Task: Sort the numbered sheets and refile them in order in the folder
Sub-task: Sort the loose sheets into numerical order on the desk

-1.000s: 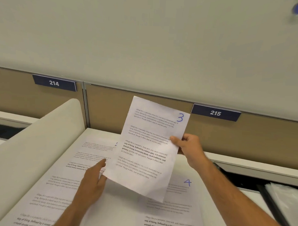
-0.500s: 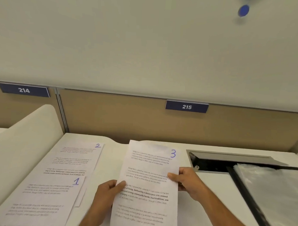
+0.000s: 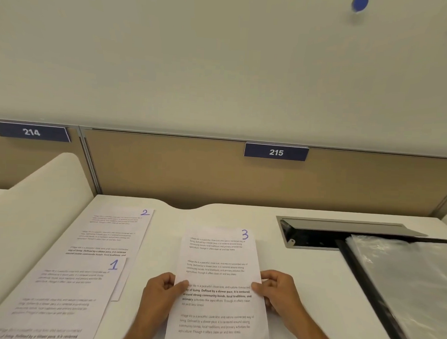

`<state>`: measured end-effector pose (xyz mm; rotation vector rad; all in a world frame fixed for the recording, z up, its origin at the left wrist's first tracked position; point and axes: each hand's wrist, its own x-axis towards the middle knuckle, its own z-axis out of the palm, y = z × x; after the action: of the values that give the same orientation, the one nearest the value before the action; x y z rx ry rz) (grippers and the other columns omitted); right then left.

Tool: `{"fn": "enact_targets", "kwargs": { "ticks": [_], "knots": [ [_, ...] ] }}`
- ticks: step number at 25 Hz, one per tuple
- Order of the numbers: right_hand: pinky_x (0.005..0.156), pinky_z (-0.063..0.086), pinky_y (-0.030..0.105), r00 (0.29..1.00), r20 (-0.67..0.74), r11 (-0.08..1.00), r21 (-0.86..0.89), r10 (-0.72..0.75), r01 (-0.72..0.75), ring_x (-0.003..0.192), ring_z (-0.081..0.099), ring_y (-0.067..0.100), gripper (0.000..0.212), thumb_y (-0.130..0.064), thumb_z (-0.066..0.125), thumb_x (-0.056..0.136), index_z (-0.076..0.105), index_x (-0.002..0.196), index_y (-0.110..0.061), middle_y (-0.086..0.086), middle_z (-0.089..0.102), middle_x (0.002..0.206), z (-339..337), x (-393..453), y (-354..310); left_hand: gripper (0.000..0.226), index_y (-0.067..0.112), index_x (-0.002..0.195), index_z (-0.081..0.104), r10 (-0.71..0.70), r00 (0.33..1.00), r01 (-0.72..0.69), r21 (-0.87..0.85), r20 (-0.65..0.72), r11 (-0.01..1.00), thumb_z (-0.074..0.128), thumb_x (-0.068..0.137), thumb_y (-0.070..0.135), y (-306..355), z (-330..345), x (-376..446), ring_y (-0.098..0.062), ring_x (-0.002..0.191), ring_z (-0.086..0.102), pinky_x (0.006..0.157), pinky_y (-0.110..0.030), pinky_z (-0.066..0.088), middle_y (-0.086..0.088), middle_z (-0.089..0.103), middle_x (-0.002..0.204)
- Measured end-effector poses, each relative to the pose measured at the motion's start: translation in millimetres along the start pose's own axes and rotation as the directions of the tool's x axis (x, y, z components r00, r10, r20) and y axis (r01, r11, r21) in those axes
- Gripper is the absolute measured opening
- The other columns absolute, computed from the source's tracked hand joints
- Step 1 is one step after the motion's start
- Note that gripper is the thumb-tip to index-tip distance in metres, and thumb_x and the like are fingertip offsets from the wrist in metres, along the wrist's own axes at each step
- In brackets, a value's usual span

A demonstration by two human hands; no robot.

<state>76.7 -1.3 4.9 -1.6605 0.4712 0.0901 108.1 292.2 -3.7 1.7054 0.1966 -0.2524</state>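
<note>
On the white bench (image 3: 302, 286), both hands — left hand (image 3: 159, 297) and right hand (image 3: 280, 293) — pinch the white paper sheet marked 3 (image 3: 218, 278) with their fingers. Sheets 1 (image 3: 69, 285) and 2 (image 3: 114, 229) lie sorted — the clear-sleeved black folder (image 3: 403, 282) waits unfilled.

Sheet 3 (image 3: 220, 275) lies on the desk (image 3: 302, 268) at 6 o'clock. Sheet 1 (image 3: 61, 298) at 8 o'clock overlaps sheet 2 (image 3: 114, 231) behind it. The folder (image 3: 403, 284) lies at 4 o'clock, the sign 215 (image 3: 276, 152) behind.

White desk (image 3: 302, 286), tan partition (image 3: 166, 172) with 214 and 215 plates (image 3: 276, 152), pale wall (image 3: 196, 54)
</note>
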Motion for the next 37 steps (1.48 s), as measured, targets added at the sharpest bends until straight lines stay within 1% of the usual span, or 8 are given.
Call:
{"fn": "enact_targets", "kwargs": {
  "ticks": [4,13,17,21,26,31,34,37],
  "knots": [
    [0.046,0.042,0.022,0.999,-0.05,0.999,-0.049,-0.011,0.008,0.046,0.05,0.012,0.018,0.002,0.08,0.078,0.072,0.094,-0.005,0.003,0.05,0.055,-2.2,-2.2,5.8,0.034,0.014,0.06,0.054,-0.002,0.999,0.007,0.138,-0.037,0.99,0.083,0.078,0.021,0.0,3.7,2.6,-0.03,0.06,0.066,0.06,-0.033,0.049,-0.013,0.064,0.061],
    [0.061,0.056,0.035,0.983,-0.154,0.965,-0.256,-0.098,0.056,0.056,0.057,0.012,0.022,-0.006,0.084,0.074,0.071,0.087,-0.017,-0.006,0.054,0.051,2.5,2.7,12.0,0.031,0.007,0.068,0.063,-0.003,0.991,0.046,0.309,-0.136,0.95,0.084,0.076,0.027,3.2,15.2,7.0,-0.015,0.059,0.065,0.054,-0.024,0.048,-0.008,0.07,0.067],
    [0.063,0.053,0.029,0.967,-0.215,0.95,-0.305,-0.136,0.066,0.053,0.052,0.007,0.03,-0.008,0.087,0.069,0.07,0.09,-0.021,-0.01,0.051,0.047,5.3,2.3,13.4,0.027,0.013,0.081,0.064,0.007,0.983,0.054,0.327,-0.183,0.944,0.085,0.073,0.027,6.3,18.2,6.3,-0.014,0.069,0.066,0.059,-0.026,0.048,0.0,0.068,0.074],
    [0.064,0.05,0.026,0.949,-0.253,0.932,-0.35,-0.187,0.09,0.055,0.053,0.012,0.04,-0.011,0.09,0.064,0.068,0.095,-0.024,-0.005,0.055,0.057,8.6,1.1,14.6,0.043,0.024,0.096,0.054,0.008,0.979,0.058,0.315,-0.205,0.947,0.087,0.069,0.028,6.2,20.8,5.5,-0.018,0.074,0.066,0.064,-0.03,0.05,-0.005,0.067,0.079],
    [0.06,0.047,0.021,0.948,-0.258,0.932,-0.351,-0.187,0.088,0.055,0.053,0.011,0.041,-0.009,0.09,0.065,0.067,0.096,-0.022,-0.004,0.055,0.058,8.6,-0.1,13.8,0.058,0.023,0.108,0.047,0.003,0.971,0.07,0.293,-0.239,0.954,0.088,0.067,0.024,7.0,22.8,3.9,-0.018,0.075,0.065,0.063,-0.03,0.047,-0.006,0.067,0.076],
    [0.062,0.05,0.026,0.947,-0.279,0.951,-0.301,-0.159,0.071,0.06,0.059,0.014,0.039,-0.014,0.091,0.066,0.066,0.094,-0.026,0.0,0.057,0.06,7.2,-2.2,12.2,0.063,0.021,0.111,0.048,0.002,0.974,0.052,0.232,-0.226,0.971,0.091,0.065,0.022,4.8,18.2,4.8,-0.021,0.074,0.065,0.061,-0.028,0.045,-0.01,0.066,0.076],
    [0.061,0.047,0.028,0.947,-0.299,0.971,-0.236,-0.116,0.045,0.06,0.056,0.016,0.029,-0.021,0.09,0.071,0.068,0.09,-0.022,0.0,0.055,0.06,7.3,-1.7,8.8,0.057,0.02,0.107,0.052,-0.009,0.972,0.051,0.177,-0.234,0.983,0.091,0.067,0.02,5.0,7.6,5.2,-0.022,0.077,0.063,0.063,-0.028,0.043,-0.01,0.063,0.079],
    [0.062,0.046,0.03,0.941,-0.315,0.977,-0.202,-0.125,0.062,0.062,0.056,0.018,0.019,-0.024,0.086,0.076,0.071,0.086,-0.017,0.002,0.057,0.062,13.6,2.9,-3.8,0.037,0.023,0.096,0.06,0.081,0.97,-0.02,0.258,-0.228,0.966,0.088,0.073,0.02,9.2,-19.8,10.1,-0.016,0.07,0.061,0.065,-0.03,0.047,-0.003,0.06,0.069]
  ]
}}
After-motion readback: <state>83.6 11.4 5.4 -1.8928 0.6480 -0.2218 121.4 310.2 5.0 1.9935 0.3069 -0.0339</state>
